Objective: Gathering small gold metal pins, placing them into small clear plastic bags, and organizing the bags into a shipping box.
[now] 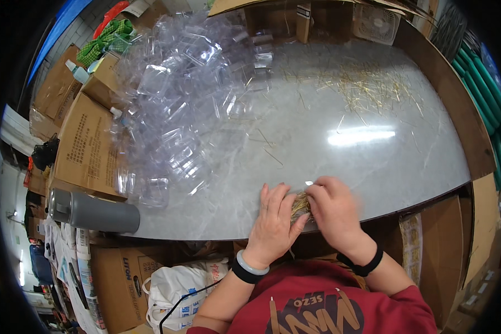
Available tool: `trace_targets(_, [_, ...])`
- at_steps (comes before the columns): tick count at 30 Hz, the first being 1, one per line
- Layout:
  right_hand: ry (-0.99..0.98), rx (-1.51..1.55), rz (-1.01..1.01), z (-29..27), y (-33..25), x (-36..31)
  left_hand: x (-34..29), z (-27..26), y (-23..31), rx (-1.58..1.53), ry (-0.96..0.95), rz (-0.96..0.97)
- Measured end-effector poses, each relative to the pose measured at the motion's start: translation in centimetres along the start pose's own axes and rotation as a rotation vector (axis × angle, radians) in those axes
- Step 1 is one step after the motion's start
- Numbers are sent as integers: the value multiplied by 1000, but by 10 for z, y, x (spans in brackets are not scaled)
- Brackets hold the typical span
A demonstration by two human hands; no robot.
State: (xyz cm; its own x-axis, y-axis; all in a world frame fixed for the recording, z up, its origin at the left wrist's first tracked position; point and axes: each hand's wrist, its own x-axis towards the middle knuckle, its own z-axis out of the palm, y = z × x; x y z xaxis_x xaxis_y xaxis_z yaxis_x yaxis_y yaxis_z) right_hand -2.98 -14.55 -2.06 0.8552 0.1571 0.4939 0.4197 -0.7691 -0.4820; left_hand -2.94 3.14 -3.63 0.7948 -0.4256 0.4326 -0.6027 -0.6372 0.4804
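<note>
Left hand [274, 216] closed around a bundle [300, 206] of thin gold wires at the near edge of the worktop [428, 161]; right hand [335, 210] blurred beside it, its grip indeterminable. Clear boxes [172, 111], contents indistinct, heap leftward; loose wires [367, 86] lie toward the far edge.

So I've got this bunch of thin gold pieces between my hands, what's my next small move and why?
I'd probably ease the gold bunch a little farther onto the grey table before loosening the left hand. It sits close to the near edge, with the right hand at its other side, and such slim pieces could slip off.
</note>
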Motion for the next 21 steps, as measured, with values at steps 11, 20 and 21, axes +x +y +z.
trace_targets(11, [-128, 243, 297, -26, -4, -2, -2, 1, -1, 33, 24, -3])
trace_targets(20, [-124, 171, 32, -23, -1, 2, -2, -1, 1, 25, 10, -10])
trace_targets(21, [-123, 169, 35, -23, -1, 1, -1, -1, 2, 13, 8, -20])
